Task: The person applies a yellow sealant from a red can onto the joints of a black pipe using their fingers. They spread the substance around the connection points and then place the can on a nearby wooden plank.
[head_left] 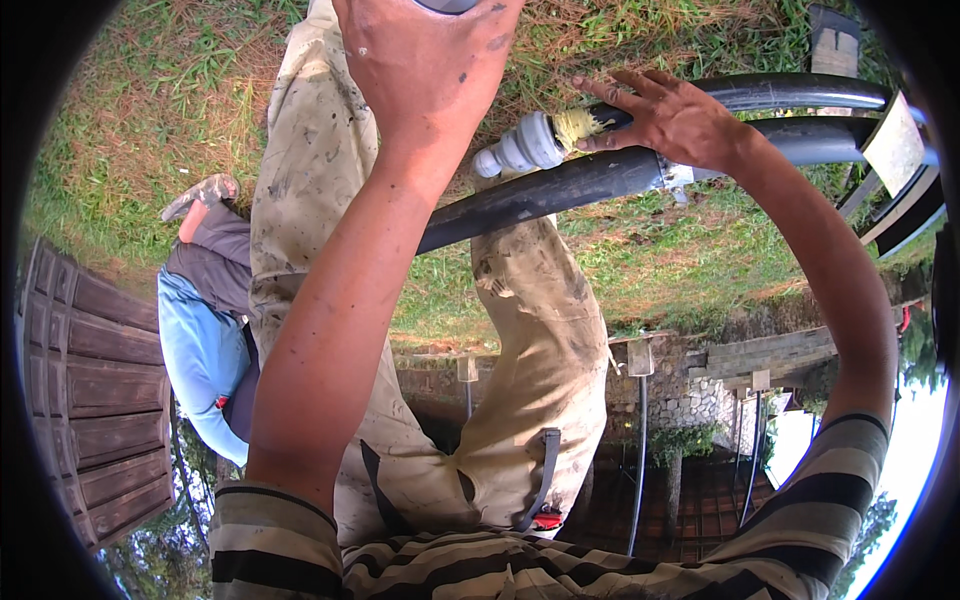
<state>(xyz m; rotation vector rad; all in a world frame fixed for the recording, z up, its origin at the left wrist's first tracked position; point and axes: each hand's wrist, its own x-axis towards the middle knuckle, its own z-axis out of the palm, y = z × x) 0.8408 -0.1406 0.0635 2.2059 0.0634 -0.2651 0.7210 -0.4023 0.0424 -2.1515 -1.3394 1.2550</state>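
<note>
My right hand [680, 125] lies over a black pipe [800, 95], its fingers stretched and spread on the far side and its thumb on the near side. Just past the thumb, yellow fibre [575, 128] is wrapped round the pipe beside a stepped grey plastic fitting [522, 146]. A second, thicker black pipe [560, 195] runs below, crossing in front of my leg, with a pale metal-looking clamp [676, 176] on it. My left hand [425, 60] is raised at the top edge, around a round, greyish thing [447, 4] that is mostly cut off. Its fingertips are out of view.
A person in a light blue top [200, 350] is low down at the left, beside dark wooden panels [95, 390]. At the right stand a pale square plate [893, 145] and a wooden block [835, 52]. Grass [170, 110] surrounds my trousered legs [535, 330].
</note>
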